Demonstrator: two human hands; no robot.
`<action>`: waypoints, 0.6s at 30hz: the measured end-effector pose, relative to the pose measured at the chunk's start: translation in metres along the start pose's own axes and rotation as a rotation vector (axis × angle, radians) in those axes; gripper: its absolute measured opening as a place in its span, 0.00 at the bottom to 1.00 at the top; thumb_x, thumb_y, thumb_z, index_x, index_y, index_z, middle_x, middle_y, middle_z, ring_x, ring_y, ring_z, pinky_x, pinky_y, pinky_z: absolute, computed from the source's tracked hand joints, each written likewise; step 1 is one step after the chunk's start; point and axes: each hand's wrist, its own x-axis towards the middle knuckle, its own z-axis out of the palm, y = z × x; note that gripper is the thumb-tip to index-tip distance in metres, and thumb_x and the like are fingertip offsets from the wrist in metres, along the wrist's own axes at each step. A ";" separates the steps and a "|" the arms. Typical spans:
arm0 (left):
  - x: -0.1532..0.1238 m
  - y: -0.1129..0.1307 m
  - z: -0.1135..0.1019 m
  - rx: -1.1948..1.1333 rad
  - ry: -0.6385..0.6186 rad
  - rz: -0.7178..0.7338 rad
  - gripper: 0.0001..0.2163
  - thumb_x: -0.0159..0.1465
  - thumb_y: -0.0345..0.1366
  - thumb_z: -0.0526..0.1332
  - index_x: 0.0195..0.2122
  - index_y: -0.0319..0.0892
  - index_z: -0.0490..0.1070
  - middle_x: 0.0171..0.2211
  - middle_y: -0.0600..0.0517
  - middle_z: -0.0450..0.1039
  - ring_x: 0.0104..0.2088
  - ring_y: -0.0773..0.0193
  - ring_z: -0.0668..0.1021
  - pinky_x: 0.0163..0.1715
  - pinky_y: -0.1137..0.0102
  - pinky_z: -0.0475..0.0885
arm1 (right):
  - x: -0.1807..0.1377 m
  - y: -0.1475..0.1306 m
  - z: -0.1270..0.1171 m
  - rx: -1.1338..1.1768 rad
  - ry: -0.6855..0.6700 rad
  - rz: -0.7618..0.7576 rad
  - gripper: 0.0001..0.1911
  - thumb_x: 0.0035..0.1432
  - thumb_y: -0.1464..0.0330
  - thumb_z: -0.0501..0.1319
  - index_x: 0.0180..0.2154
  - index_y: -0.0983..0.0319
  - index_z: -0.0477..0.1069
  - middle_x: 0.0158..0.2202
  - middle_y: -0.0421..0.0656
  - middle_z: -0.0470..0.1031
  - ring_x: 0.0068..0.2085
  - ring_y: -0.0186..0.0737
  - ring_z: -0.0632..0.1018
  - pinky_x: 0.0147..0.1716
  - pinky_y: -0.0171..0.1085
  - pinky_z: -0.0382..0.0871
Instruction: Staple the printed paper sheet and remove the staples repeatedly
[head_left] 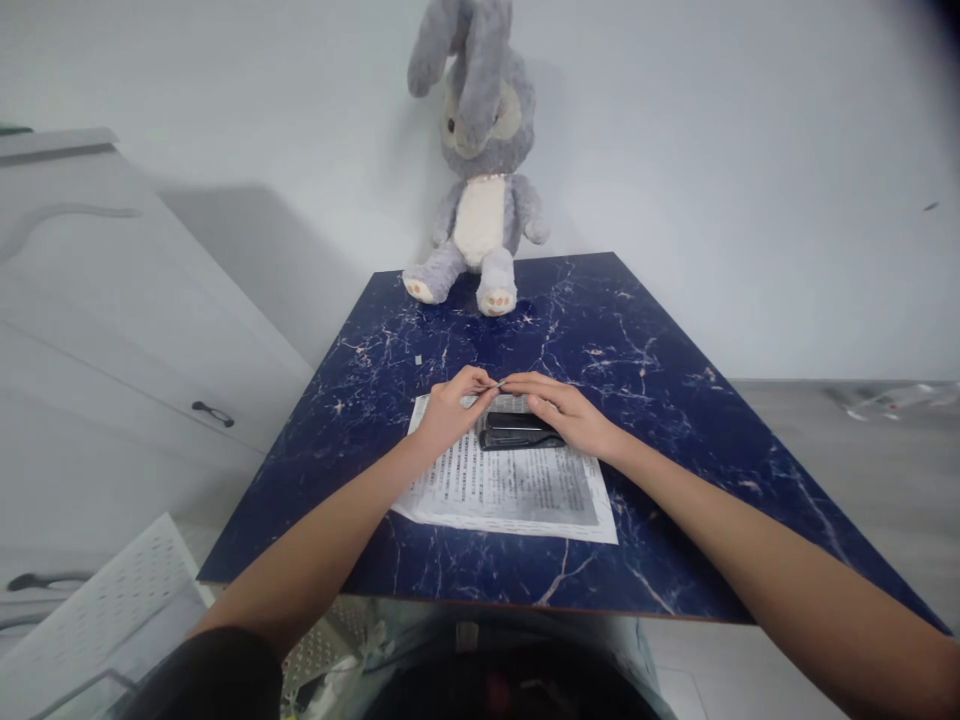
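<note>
Above the top edge of the printed sheets [517, 500], my left hand [450, 410] is closed in a pinch. A tiny thin greyish piece [500, 383] shows at its fingertips, too small to name. My right hand [566, 410] reaches in from the other side with its fingers stretched out and their tips meeting that piece. Its thumb lies apart from the fingers, over the far right part of a black stapler [517, 430]. The stapler rests on its side on the paper, and the right hand hides part of its right end.
A large grey plush rabbit [484, 215] sits at the back of the dark blue marbled table [600, 320]. Near it lies a small pale scrap [418, 360]. A white cabinet [135, 350] stands left, with a white perforated piece [127, 590] below it.
</note>
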 end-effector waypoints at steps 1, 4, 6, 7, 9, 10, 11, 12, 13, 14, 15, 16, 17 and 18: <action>0.000 0.002 0.000 -0.002 -0.006 0.000 0.09 0.67 0.45 0.68 0.41 0.46 0.75 0.39 0.50 0.82 0.41 0.59 0.85 0.51 0.59 0.81 | 0.000 0.000 0.000 0.000 0.009 0.001 0.21 0.76 0.54 0.52 0.60 0.52 0.74 0.62 0.46 0.74 0.63 0.49 0.73 0.67 0.56 0.65; 0.002 0.002 -0.002 0.011 0.016 0.005 0.09 0.67 0.44 0.67 0.42 0.46 0.75 0.40 0.50 0.82 0.41 0.59 0.85 0.49 0.62 0.80 | 0.001 0.003 -0.004 0.012 0.048 0.023 0.21 0.75 0.54 0.53 0.58 0.53 0.75 0.60 0.46 0.75 0.61 0.48 0.75 0.63 0.53 0.69; 0.006 -0.003 -0.009 0.070 0.095 -0.010 0.08 0.69 0.43 0.64 0.44 0.46 0.74 0.39 0.50 0.81 0.40 0.60 0.84 0.47 0.63 0.79 | 0.001 0.010 -0.011 -0.004 0.120 0.081 0.20 0.74 0.53 0.54 0.56 0.54 0.76 0.58 0.46 0.76 0.59 0.48 0.77 0.60 0.51 0.71; 0.008 -0.007 -0.014 0.126 0.146 -0.024 0.07 0.71 0.41 0.62 0.44 0.46 0.74 0.38 0.50 0.81 0.39 0.59 0.83 0.46 0.63 0.78 | 0.001 0.015 -0.017 -0.031 0.169 0.120 0.20 0.73 0.53 0.54 0.55 0.55 0.77 0.57 0.46 0.77 0.57 0.48 0.78 0.59 0.51 0.72; 0.014 -0.019 -0.026 0.299 0.233 -0.068 0.06 0.72 0.37 0.59 0.43 0.45 0.75 0.37 0.49 0.79 0.39 0.58 0.81 0.47 0.61 0.76 | 0.000 0.027 -0.030 -0.113 0.278 0.204 0.20 0.72 0.54 0.55 0.52 0.56 0.78 0.54 0.46 0.79 0.55 0.49 0.79 0.59 0.50 0.71; 0.016 -0.025 -0.032 0.408 0.257 -0.095 0.06 0.71 0.35 0.58 0.43 0.45 0.75 0.38 0.48 0.79 0.41 0.56 0.80 0.49 0.59 0.75 | -0.001 0.034 -0.037 -0.160 0.330 0.248 0.19 0.71 0.55 0.56 0.51 0.58 0.79 0.53 0.46 0.80 0.54 0.49 0.79 0.59 0.50 0.71; 0.017 -0.031 -0.038 0.523 0.272 -0.132 0.06 0.70 0.33 0.59 0.42 0.44 0.76 0.40 0.45 0.78 0.44 0.52 0.79 0.52 0.56 0.73 | -0.001 0.040 -0.043 -0.208 0.378 0.294 0.19 0.70 0.56 0.56 0.49 0.59 0.79 0.51 0.47 0.81 0.54 0.50 0.79 0.59 0.50 0.71; 0.018 -0.037 -0.042 0.628 0.281 -0.179 0.07 0.68 0.32 0.59 0.43 0.43 0.77 0.43 0.42 0.77 0.48 0.48 0.78 0.54 0.52 0.71 | -0.002 0.046 -0.049 -0.258 0.425 0.341 0.18 0.69 0.57 0.57 0.48 0.60 0.80 0.50 0.48 0.82 0.52 0.50 0.80 0.57 0.50 0.71; 0.018 -0.043 -0.044 0.713 0.286 -0.232 0.09 0.67 0.32 0.60 0.45 0.42 0.77 0.46 0.39 0.75 0.51 0.44 0.76 0.56 0.49 0.69 | -0.004 0.052 -0.054 -0.307 0.464 0.389 0.18 0.67 0.59 0.57 0.46 0.61 0.81 0.49 0.48 0.82 0.50 0.50 0.81 0.56 0.50 0.72; 0.018 -0.047 -0.045 0.772 0.287 -0.282 0.11 0.66 0.32 0.61 0.48 0.41 0.77 0.50 0.36 0.73 0.55 0.40 0.74 0.57 0.46 0.68 | -0.005 0.056 -0.058 -0.356 0.492 0.435 0.17 0.66 0.60 0.58 0.44 0.61 0.81 0.47 0.49 0.83 0.48 0.51 0.81 0.55 0.49 0.72; 0.017 -0.051 -0.045 0.803 0.283 -0.321 0.14 0.66 0.33 0.61 0.52 0.41 0.77 0.54 0.34 0.71 0.57 0.37 0.72 0.57 0.44 0.67 | -0.006 0.061 -0.061 -0.397 0.506 0.476 0.17 0.64 0.61 0.58 0.43 0.62 0.82 0.46 0.49 0.83 0.46 0.51 0.82 0.54 0.49 0.73; 0.017 -0.054 -0.044 0.814 0.275 -0.345 0.16 0.66 0.34 0.61 0.55 0.41 0.76 0.57 0.33 0.69 0.58 0.35 0.71 0.57 0.42 0.66 | -0.007 0.064 -0.063 -0.426 0.508 0.510 0.16 0.63 0.62 0.58 0.42 0.62 0.82 0.45 0.50 0.84 0.45 0.51 0.82 0.53 0.49 0.73; 0.016 -0.057 -0.043 0.813 0.258 -0.353 0.18 0.66 0.34 0.60 0.57 0.41 0.75 0.59 0.32 0.68 0.60 0.34 0.70 0.58 0.41 0.65 | -0.008 0.067 -0.064 -0.440 0.504 0.535 0.16 0.62 0.62 0.59 0.41 0.62 0.82 0.44 0.50 0.84 0.44 0.51 0.82 0.52 0.49 0.74; 0.015 -0.059 -0.041 0.807 0.238 -0.350 0.19 0.66 0.34 0.60 0.58 0.42 0.74 0.60 0.32 0.68 0.61 0.33 0.69 0.58 0.40 0.64 | -0.009 0.070 -0.065 -0.442 0.498 0.551 0.15 0.62 0.62 0.59 0.41 0.62 0.82 0.43 0.50 0.84 0.44 0.51 0.82 0.52 0.49 0.74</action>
